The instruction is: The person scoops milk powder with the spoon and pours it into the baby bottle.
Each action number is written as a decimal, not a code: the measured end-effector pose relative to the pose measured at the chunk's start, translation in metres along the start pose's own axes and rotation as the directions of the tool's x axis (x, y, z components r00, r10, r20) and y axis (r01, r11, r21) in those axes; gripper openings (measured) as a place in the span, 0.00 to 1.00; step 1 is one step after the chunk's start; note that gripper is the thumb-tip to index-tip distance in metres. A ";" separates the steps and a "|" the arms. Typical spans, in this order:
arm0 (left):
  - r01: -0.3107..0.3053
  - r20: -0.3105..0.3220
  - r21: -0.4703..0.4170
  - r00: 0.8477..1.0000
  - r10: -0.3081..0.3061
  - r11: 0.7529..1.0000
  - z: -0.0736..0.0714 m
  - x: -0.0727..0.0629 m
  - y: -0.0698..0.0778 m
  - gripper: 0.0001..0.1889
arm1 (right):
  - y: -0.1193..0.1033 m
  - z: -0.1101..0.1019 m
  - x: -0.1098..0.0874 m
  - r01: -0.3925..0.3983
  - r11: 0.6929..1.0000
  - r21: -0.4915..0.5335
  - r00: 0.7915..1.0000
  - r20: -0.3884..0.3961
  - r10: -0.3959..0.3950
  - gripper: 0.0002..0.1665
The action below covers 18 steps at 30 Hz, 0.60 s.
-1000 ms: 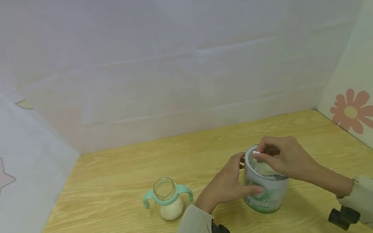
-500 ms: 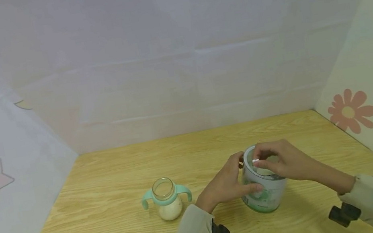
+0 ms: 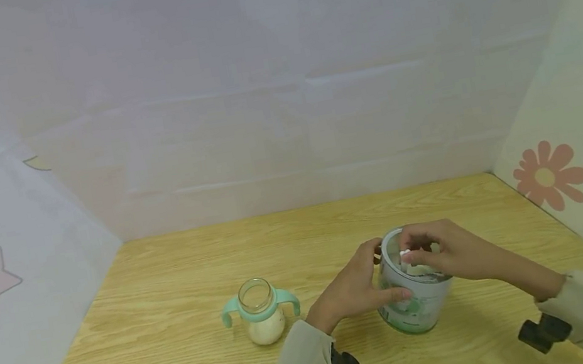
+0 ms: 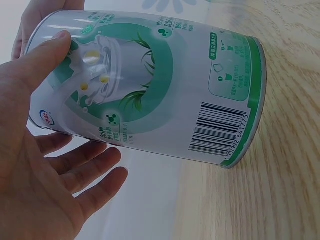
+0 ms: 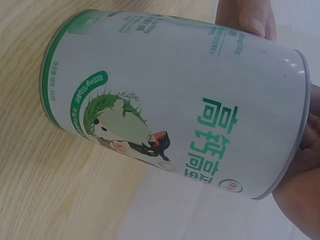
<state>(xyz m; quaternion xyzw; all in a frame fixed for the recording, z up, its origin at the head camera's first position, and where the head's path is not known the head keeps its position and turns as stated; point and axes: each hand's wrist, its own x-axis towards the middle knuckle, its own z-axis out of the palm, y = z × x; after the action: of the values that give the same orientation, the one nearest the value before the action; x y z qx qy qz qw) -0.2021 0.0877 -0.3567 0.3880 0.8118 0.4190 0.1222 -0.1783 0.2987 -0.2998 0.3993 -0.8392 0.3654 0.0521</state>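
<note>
An uncovered milk powder can (image 3: 420, 305), white with green print, stands on the right half of the wooden table. My left hand (image 3: 351, 287) holds it from the left, thumb on the front and fingers at the far side. In the left wrist view the thumb lies on the label near the rim, the fingers (image 4: 95, 170) spread along its side. My right hand (image 3: 448, 252) is over the can's mouth, pinching the white handle of a scoop (image 3: 406, 255); its lower part is hidden inside. The right wrist view shows the can's other side (image 5: 185, 100), and the right fingers are hidden behind the rim.
A glass baby bottle (image 3: 265, 326) with mint-green handles stands uncapped left of my left hand, pale powder in its bottom. Pale patterned cloth walls (image 3: 285, 145) border the wooden table (image 3: 180, 276) at the back and both sides.
My right hand has moved lower at the can's mouth, first leftward and then slightly back right, with the scoop in its fingers. The left hand keeps its hold and the bottle stays in place.
</note>
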 end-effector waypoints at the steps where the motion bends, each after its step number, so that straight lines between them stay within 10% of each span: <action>1: 0.003 0.000 -0.001 1.000 -0.003 1.000 0.000 0.000 0.000 0.45 | 0.000 -0.001 0.000 0.003 1.000 0.000 1.000 0.000 -0.003 0.12; 18: -0.010 -0.011 0.014 1.000 0.010 1.000 0.000 0.000 -0.001 0.45 | -0.004 -0.011 -0.006 0.008 1.000 -0.010 0.998 -0.070 -0.009 0.13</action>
<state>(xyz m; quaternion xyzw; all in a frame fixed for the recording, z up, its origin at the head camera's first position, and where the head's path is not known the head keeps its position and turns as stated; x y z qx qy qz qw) -0.2026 0.0870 -0.3577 0.3906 0.8134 0.4161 0.1128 -0.1735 0.3082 -0.2916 0.3896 -0.8369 0.3749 0.0849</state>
